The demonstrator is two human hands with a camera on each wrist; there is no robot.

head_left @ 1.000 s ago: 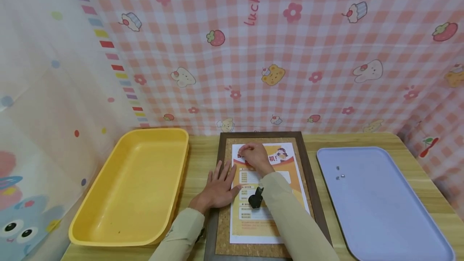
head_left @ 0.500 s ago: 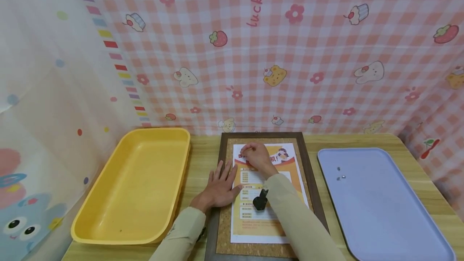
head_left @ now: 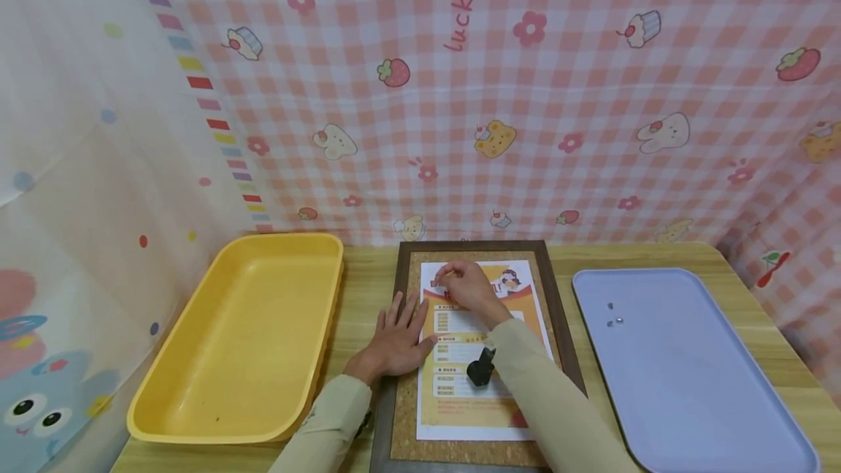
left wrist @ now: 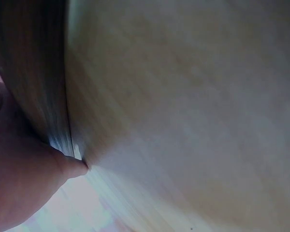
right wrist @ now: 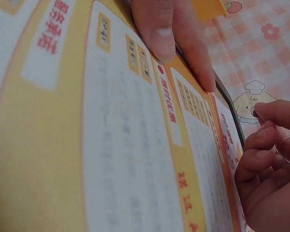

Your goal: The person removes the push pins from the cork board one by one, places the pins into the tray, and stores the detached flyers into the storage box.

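At the far left hangs a pale curtain [head_left: 72, 130] printed with coloured dots and a blue cartoon figure with big eyes. Beside it, on the wood-grain desk [head_left: 368, 272], sits a deep yellow plastic tray [head_left: 197, 435] with rounded corners and a tiny dark speck on its floor. Next comes the left hand [head_left: 394, 345], its sleeve light beige, palm down with the fingers spread and grasping nothing. It rests across the left side of a dark wooden frame [head_left: 473, 245], the thumb and fingertips reaching the left edge of a poster [head_left: 453, 420]. The left wrist view shows part of this hand against the frame's outer side, close to the desk.

The frame surrounds a cork board [head_left: 404, 422], and the poster lies on the cork, orange and yellow with white text boxes and red Chinese lettering. Over the poster's upper left, at the heading, is the right hand [head_left: 469, 287], its fingers curled; in the right wrist view the thumb and forefinger pinch a small dark object [right wrist: 255, 113], too small to identify. A black device [head_left: 481, 369] shows at the right wrist, in front of the poster.

Right of the frame, a shallow lavender tray [head_left: 703, 378] lies on the desk, with three small shiny pieces [head_left: 619, 320] near its left edge. A pink gingham curtain [head_left: 420, 115] with cupcakes, strawberries and flowers spans the back.
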